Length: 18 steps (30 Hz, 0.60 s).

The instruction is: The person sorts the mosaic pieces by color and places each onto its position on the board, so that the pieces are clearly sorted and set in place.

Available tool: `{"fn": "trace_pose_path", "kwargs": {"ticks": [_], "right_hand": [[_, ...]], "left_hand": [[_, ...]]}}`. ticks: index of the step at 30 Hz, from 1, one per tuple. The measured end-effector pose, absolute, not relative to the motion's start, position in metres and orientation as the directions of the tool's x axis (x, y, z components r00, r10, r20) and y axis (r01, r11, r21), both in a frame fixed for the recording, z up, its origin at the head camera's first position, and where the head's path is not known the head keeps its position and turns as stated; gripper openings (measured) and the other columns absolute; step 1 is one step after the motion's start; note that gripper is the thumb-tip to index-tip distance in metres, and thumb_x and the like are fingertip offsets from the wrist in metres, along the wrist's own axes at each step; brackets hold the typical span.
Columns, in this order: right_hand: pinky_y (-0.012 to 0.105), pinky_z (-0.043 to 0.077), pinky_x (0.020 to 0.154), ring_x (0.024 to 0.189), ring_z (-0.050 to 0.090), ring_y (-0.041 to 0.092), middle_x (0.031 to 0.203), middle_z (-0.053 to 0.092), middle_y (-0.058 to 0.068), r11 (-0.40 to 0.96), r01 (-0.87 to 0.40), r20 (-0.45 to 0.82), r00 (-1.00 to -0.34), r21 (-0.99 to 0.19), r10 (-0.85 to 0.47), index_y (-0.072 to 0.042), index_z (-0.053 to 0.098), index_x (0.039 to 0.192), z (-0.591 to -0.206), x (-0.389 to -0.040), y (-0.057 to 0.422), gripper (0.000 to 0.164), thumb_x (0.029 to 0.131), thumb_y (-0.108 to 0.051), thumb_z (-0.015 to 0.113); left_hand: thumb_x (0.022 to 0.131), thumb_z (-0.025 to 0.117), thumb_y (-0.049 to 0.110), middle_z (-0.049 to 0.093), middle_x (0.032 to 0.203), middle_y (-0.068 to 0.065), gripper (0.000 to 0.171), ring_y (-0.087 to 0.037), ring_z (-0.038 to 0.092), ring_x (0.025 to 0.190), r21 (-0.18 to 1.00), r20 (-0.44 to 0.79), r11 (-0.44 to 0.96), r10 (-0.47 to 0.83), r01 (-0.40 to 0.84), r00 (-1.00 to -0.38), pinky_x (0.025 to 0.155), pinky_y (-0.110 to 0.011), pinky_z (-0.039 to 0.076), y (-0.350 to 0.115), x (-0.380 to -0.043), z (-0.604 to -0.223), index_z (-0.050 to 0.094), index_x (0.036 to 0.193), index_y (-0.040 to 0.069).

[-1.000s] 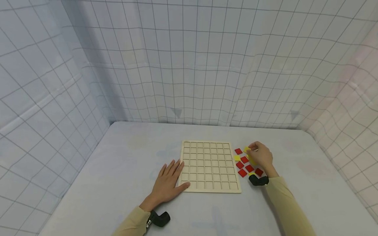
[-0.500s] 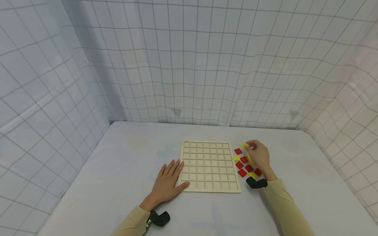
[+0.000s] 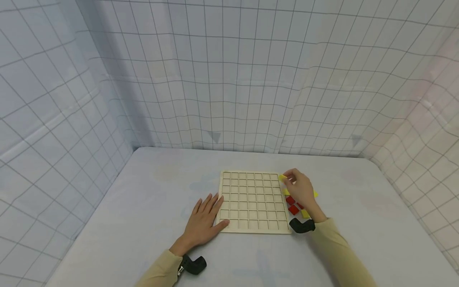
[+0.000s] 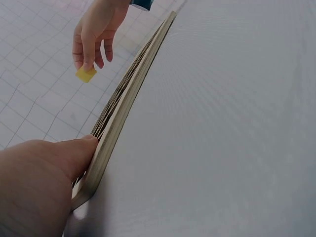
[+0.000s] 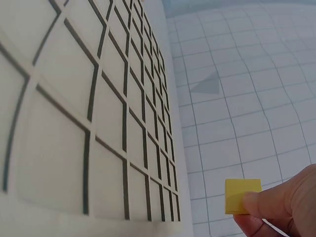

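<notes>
A pale wooden grid board (image 3: 254, 202) with square recesses lies on the table. My left hand (image 3: 203, 221) rests at its left edge, fingers straight and spread, with the thumb on the near left corner; in the left wrist view that thumb (image 4: 74, 155) touches the frame. Between thumb and fingers my right hand (image 3: 300, 189) pinches a yellow square tile (image 5: 241, 196), held above the surface by the board's far right corner. Under and beside the right hand lie red tiles (image 3: 293, 209) and yellow tiles (image 3: 305, 214), partly hidden by the hand and wrist.
The white table (image 3: 161, 179) extends around the board. A white cloth with a grid pattern (image 3: 229, 79) hangs behind the table and at both sides. Dark wrist-worn devices (image 3: 302, 226) sit on both wrists.
My right hand has lifted the yellow tile from the group and carried it left to the board's far right corner. The left hand has stayed in place.
</notes>
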State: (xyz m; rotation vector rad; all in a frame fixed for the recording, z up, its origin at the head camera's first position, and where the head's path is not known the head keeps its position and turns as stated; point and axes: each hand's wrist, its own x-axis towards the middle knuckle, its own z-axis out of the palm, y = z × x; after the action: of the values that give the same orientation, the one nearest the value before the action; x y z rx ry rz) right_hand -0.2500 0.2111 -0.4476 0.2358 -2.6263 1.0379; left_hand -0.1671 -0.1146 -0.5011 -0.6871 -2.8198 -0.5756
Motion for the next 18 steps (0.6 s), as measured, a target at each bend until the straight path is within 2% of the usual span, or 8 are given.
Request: {"fn": "trace_pose_path", "kwargs": {"ticks": [5, 11, 18], "right_hand": [[0.036, 0.043, 0.062, 0.078, 0.057, 0.025, 0.091, 0.065, 0.011, 0.707, -0.3, 0.343, -0.935, -0.641, -0.086, -0.004, 0.064, 0.1, -0.451, -0.25, 0.197, 0.012, 0.089, -0.009, 0.066], [0.037, 0.048, 0.067, 0.079, 0.061, 0.023, 0.087, 0.066, 0.007, 0.679, -0.346, 0.351, -0.926, -0.648, -0.137, -0.005, 0.067, 0.098, -0.451, -0.25, 0.179, 0.012, 0.087, -0.007, 0.069], [0.033, 0.047, 0.057, 0.074, 0.062, 0.023, 0.081, 0.067, 0.003, 0.638, -0.397, 0.374, -0.91, -0.659, -0.18, -0.007, 0.069, 0.094, -0.448, -0.252, 0.161, 0.011, 0.084, -0.01, 0.073]], "left_hand": [[0.093, 0.051, 0.05, 0.03, 0.151, -0.014, 0.072, -0.033, 0.019, 0.14, 0.34, 0.256, 0.813, 0.404, 0.473, -0.878, 0.111, -0.052, 0.009, -0.115, -0.166, -0.501, 0.033, 0.148, 0.007], [0.093, 0.052, 0.049, 0.03, 0.151, -0.014, 0.072, -0.032, 0.019, 0.14, 0.339, 0.254, 0.814, 0.404, 0.472, -0.879, 0.111, -0.052, 0.008, -0.115, -0.165, -0.5, 0.033, 0.148, 0.007], [0.093, 0.052, 0.049, 0.031, 0.15, -0.014, 0.072, -0.033, 0.021, 0.139, 0.332, 0.284, 0.808, 0.407, 0.487, -0.868, 0.11, -0.053, 0.011, -0.115, -0.167, -0.502, 0.034, 0.148, 0.006]]}}
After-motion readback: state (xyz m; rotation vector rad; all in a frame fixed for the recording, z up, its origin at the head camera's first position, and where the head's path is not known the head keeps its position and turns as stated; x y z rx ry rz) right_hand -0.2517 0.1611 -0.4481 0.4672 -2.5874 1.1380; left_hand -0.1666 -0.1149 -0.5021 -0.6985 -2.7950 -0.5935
